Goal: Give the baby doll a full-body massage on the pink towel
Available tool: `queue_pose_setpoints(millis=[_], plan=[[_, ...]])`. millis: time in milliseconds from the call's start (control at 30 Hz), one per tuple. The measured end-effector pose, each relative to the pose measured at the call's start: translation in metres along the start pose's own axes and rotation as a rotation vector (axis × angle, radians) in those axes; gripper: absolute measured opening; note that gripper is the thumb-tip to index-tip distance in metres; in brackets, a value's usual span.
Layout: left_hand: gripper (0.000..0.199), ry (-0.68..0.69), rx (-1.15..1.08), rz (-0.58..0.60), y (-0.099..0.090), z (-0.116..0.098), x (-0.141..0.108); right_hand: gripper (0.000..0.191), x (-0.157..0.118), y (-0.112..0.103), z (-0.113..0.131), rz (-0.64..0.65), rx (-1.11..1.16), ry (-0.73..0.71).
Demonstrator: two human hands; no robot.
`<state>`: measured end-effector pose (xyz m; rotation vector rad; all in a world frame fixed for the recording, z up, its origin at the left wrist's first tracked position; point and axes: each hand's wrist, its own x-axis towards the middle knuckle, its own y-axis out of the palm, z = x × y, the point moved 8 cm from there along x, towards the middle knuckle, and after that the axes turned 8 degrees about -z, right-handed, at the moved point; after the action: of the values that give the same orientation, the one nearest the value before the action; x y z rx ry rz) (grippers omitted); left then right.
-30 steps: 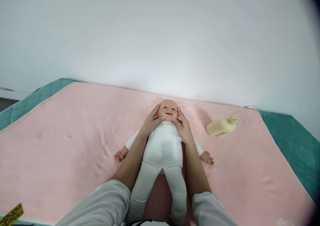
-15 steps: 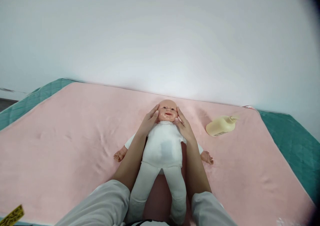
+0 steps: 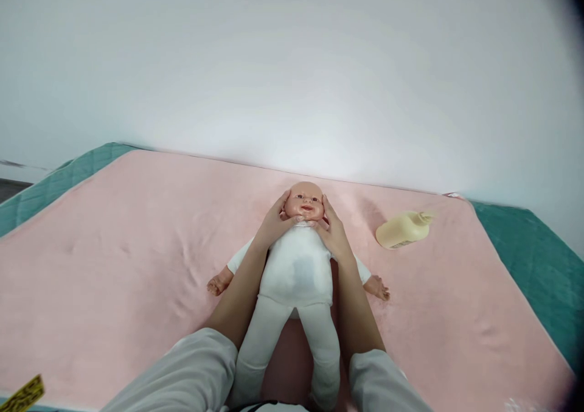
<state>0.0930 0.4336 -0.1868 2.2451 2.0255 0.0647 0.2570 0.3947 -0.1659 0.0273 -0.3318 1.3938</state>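
A baby doll (image 3: 296, 266) in a white cloth suit lies on its back on a pink sheet, its head toward the wall and its arms spread out. My left hand (image 3: 274, 220) cups one side of the doll's head, fingers along the cheek and ear, thumb under the chin. On the other side my right hand (image 3: 334, 226) holds the head the same way, its thumb also reaching in below the chin. Both thumb tips lie close together near the collar. The back of the doll's head is hidden.
A pale yellow pump bottle (image 3: 404, 229) lies on its side to the right of the doll. The pink sheet (image 3: 114, 266) covers a green quilted mat (image 3: 524, 241), which shows at both sides. Behind stands a white wall (image 3: 292, 65). A yellow-black strip (image 3: 22, 394) is at lower left.
Both thumbs have slid from the doll's cheeks down and inward to beneath its chin. The fingers stay at the sides of the head, and the doll lies as before.
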Motion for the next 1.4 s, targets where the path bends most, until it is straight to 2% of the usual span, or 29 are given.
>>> queue_pose_setpoints(millis=[133, 367, 767, 1100, 1400], plan=[[0.108, 0.039, 0.045, -0.021, 0.001, -0.001, -0.001, 0.09, 0.001, 0.0, 0.0, -0.036, -0.095, -0.029], [0.101, 0.061, 0.162, -0.088, -0.004, -0.004, 0.0, 0.086, 0.002, -0.001, -0.001, -0.071, -0.147, -0.054], [0.098, 0.055, 0.12, -0.071, -0.007, 0.005, 0.004, 0.079, 0.002, 0.001, -0.007, -0.052, -0.056, -0.004], [0.09, 0.046, 0.093, -0.04, -0.003, -0.008, -0.001, 0.077, 0.001, 0.0, -0.002, -0.008, -0.075, -0.016], [0.093, 0.006, 0.057, -0.02, -0.002, -0.006, -0.002, 0.079, 0.002, -0.001, -0.009, 0.047, -0.052, 0.011]])
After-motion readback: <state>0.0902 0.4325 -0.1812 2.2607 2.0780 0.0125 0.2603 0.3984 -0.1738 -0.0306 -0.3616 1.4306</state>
